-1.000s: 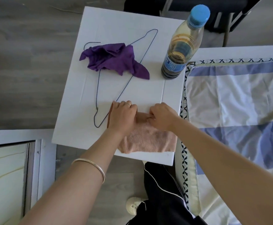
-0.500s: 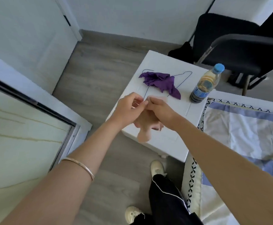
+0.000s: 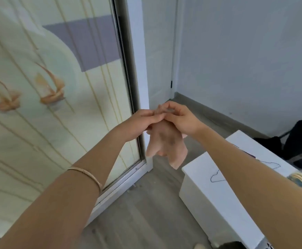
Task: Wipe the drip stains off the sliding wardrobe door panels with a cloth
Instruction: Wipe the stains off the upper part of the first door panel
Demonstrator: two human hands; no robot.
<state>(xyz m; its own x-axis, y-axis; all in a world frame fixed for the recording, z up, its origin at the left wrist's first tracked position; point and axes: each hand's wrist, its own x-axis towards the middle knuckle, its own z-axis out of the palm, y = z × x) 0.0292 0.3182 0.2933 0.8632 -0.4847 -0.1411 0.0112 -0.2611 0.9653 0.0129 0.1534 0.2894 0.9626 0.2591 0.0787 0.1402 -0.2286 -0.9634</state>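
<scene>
No readable writing or brand anywhere; bottle label (image 3: 299, 179) at right edge blurred, only blue and yellow bands. Peach cloth (image 3: 166, 146) at frame centre, hanging bunched in mid-air, dark smudge on its middle, pinched at top by both hands. Left hand (image 3: 143, 121) fingers (image 3: 154, 117) closed on cloth's upper edge; right hand (image 3: 179, 119) fingers (image 3: 164, 107) pinching same edge from above, fingertips of both hands touching. Thin gold bangle (image 3: 85, 174) on left forearm. Sliding wardrobe door panel (image 3: 48, 105) filling left half of frame, glossy cream with thin vertical yellowish lines and two orange flower motifs at centre left; reflection of a purple-grey block at upper centre. Cloth apart from panel, just right of dark door frame edge (image 3: 128, 78). White tabletop (image 3: 218, 200) at lower right, blue wire hanger (image 3: 218, 177) lying on it, partly hidden behind right forearm. Black bag (image 3: 300, 141) at right edge on floor. Grey wood floor (image 3: 137, 212) at bottom centre, grey wall (image 3: 245, 60) upper right.
</scene>
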